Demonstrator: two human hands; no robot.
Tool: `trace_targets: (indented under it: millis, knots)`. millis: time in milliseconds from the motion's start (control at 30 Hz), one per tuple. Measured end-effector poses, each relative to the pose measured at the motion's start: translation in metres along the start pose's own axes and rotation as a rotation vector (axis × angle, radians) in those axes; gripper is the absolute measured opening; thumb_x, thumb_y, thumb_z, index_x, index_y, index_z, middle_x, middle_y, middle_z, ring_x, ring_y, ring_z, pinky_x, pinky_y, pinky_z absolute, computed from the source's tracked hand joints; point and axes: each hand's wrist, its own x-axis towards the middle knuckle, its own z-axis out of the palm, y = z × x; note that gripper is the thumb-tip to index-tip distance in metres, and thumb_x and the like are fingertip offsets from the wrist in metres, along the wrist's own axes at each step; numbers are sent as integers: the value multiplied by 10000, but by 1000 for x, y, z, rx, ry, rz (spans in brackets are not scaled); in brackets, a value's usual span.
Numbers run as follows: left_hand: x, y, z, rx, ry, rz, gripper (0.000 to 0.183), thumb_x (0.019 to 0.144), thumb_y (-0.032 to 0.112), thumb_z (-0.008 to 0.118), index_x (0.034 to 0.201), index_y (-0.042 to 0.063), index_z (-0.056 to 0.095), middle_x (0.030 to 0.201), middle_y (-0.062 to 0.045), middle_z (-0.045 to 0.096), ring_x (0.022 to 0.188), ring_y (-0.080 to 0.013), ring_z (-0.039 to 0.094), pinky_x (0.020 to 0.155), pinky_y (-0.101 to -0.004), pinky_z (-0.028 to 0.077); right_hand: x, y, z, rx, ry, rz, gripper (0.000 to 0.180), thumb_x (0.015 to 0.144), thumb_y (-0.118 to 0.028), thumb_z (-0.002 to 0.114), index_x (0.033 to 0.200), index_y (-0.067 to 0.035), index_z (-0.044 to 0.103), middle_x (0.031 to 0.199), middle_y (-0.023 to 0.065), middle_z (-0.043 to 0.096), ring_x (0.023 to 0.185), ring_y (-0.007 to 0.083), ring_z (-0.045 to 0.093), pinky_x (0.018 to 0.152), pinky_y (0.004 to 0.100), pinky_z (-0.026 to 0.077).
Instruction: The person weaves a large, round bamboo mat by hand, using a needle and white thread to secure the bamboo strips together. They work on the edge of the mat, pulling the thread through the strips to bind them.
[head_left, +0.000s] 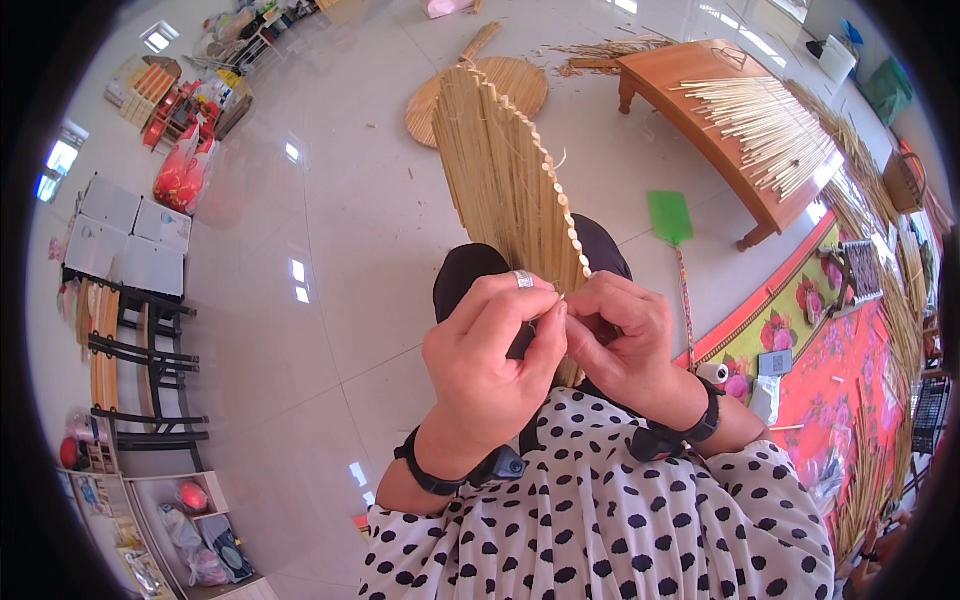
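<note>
A round mat of plant stalks (499, 165) stands tilted on my lap between my dark-clad knees. Its right edge carries a row of pale cut stalk ends (559, 191), with a loose strand sticking out partway along. My left hand (495, 337), with a ring on one finger, pinches a thin pale strand (562, 298) between thumb and forefinger. My right hand (626, 326) meets it at the mat's near edge, its thumb and bent forefinger closed there. The fingers hide most of that edge, so what the right fingertips hold is unclear.
Another round stalk mat (517, 82) lies on the tiled floor ahead. Thin peeled stalks (757, 131) are spread on a low wooden table (690, 82). A green fly swatter (670, 214) lies right of my knees, beside a red floral mat (817, 390). Folded chairs (142, 360) stand left.
</note>
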Motion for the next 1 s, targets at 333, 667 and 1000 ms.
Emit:
trace_targets:
  millis: [333, 667, 1000]
  knots:
    - [-2, 0, -1, -95, -37, -69, 121, 757, -37, 723, 827, 10, 637, 808, -91, 662, 674, -207, 667, 582, -281, 532, -1, 1, 0, -27, 5, -6, 90, 777, 5, 731, 844, -3, 672, 725, 65, 603, 555, 147, 568, 497, 266, 431]
    - [-3, 1, -1, -237, -94, -258, 89, 785, -39, 691, 820, -9, 615, 785, -78, 645, 665, -141, 647, 599, -254, 525, -1, 2, -2, -55, -23, -35, 127, 756, 12, 734, 868, -17, 681, 726, 59, 601, 550, 152, 569, 503, 262, 438]
    - [-5, -7, -13, -696, -309, -651, 57, 866, 16, 643, 858, -26, 605, 800, -16, 630, 732, -66, 599, 670, -210, 487, 10, -5, -16, 114, -27, -20, 96, 833, 22, 668, 927, 12, 679, 799, 64, 634, 566, 94, 600, 548, 235, 469]
